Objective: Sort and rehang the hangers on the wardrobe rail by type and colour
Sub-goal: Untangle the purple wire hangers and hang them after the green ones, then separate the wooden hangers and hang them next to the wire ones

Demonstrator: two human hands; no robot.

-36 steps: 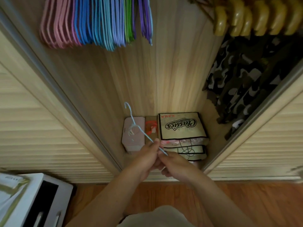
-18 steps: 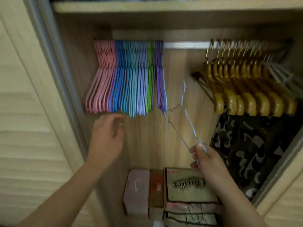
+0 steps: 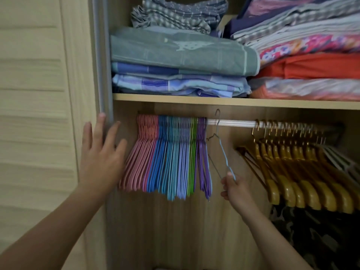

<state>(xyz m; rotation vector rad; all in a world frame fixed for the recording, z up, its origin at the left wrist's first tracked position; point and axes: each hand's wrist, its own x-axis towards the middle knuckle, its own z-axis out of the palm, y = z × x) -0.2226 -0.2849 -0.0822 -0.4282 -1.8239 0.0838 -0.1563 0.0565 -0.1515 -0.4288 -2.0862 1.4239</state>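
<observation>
Nearest, the right hand (image 3: 232,189) reaches up into the wardrobe, its grip pinched on the lower end of a pale blue wire hanger (image 3: 222,147). The hanger is raised, tilted, its hook at the level of the rail (image 3: 230,122), in the bare gap between two groups of hangers; whether the hook rests on the rail cannot be told. The left hand (image 3: 101,158) is held up with a wide grip, fingers spread and straight, holding nothing, in front of the wardrobe's left frame and just beside the pink hangers.

On the rail's left part hang the coloured hangers (image 3: 167,156), packed together in bands: pink, blue, teal, lilac, green, then purple nearest the wire hanger. On the right part hang the wooden hangers (image 3: 296,172), with a camouflage garment (image 3: 315,236) below them.

Above the rail is a shelf (image 3: 194,98) carrying folded linens (image 3: 175,53) in stacks.
</observation>
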